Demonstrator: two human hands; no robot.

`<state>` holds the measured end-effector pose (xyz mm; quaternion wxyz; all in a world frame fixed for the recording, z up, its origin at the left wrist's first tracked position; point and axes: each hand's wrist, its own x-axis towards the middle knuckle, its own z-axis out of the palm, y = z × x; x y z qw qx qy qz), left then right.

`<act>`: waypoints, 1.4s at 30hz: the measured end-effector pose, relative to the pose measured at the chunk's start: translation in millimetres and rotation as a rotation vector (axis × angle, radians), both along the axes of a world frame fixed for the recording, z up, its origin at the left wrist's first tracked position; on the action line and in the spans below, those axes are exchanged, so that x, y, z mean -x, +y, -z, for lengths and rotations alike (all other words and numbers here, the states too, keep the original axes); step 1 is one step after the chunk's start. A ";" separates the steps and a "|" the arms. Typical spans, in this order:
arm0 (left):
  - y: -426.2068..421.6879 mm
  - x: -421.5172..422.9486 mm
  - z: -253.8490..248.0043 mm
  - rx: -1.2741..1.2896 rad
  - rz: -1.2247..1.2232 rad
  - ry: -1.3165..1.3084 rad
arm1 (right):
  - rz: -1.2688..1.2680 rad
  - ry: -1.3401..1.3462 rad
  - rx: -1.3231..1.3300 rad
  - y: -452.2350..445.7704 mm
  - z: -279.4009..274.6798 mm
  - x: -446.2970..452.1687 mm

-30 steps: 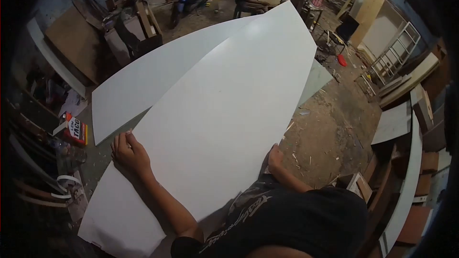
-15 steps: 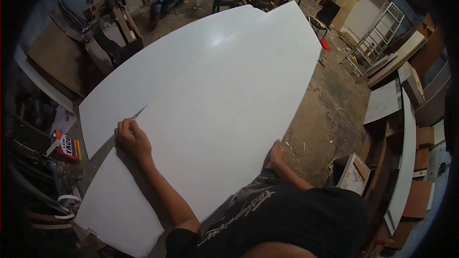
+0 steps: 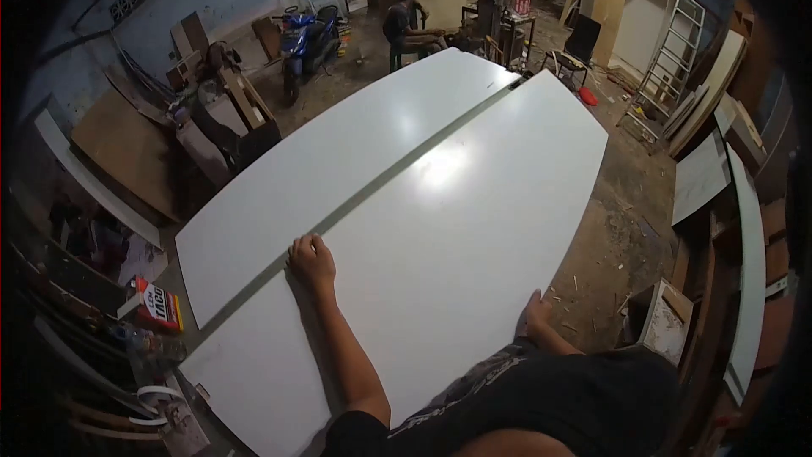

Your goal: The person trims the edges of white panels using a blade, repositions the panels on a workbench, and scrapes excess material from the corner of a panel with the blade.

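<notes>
A large white panel (image 3: 474, 220) lies flat in front of me, with a second white panel (image 3: 338, 173) along its far-left side. A narrow dark gap runs between the two. My left hand (image 3: 312, 263) is closed over the near panel's edge at this gap, fingertips curled down. On the opposite edge, my right hand (image 3: 539, 319) grips the same panel close to my body; its thumb shows on top and the other fingers are hidden. Light glares off the near panel's surface.
A glue can (image 3: 157, 305) and plastic bottles stand at the left. A person (image 3: 410, 25) sits beyond the panels, near a blue motorbike (image 3: 309, 44). Along the right are a ladder (image 3: 672, 55), leaning boards and a small box (image 3: 658, 317). Wood scraps litter the floor.
The near panel has shifted away from the other one, so the thin wedge between them is now a gap along their full length. My view has tilted up. Both hands keep their hold.
</notes>
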<state>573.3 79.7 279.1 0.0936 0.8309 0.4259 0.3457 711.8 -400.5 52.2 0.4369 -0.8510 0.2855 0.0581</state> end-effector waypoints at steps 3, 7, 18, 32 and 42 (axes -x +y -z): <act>13.2 2.0 20.5 0.117 0.009 0.046 | -0.027 -0.112 -0.057 -0.3 -2.8 5.6; 16.6 0.2 40.8 0.131 -0.017 0.056 | 0.040 -0.125 0.111 4.2 5.9 5.0; 57.4 -4.9 132.0 0.349 0.026 0.136 | -0.049 -0.056 0.143 21.2 -19.9 11.3; -3.6 30.0 129.6 0.180 -0.087 0.216 | -0.011 -0.102 0.060 20.1 68.6 5.9; -23.1 89.9 146.8 0.207 -0.285 0.608 | -0.160 0.076 0.151 73.4 -41.4 8.7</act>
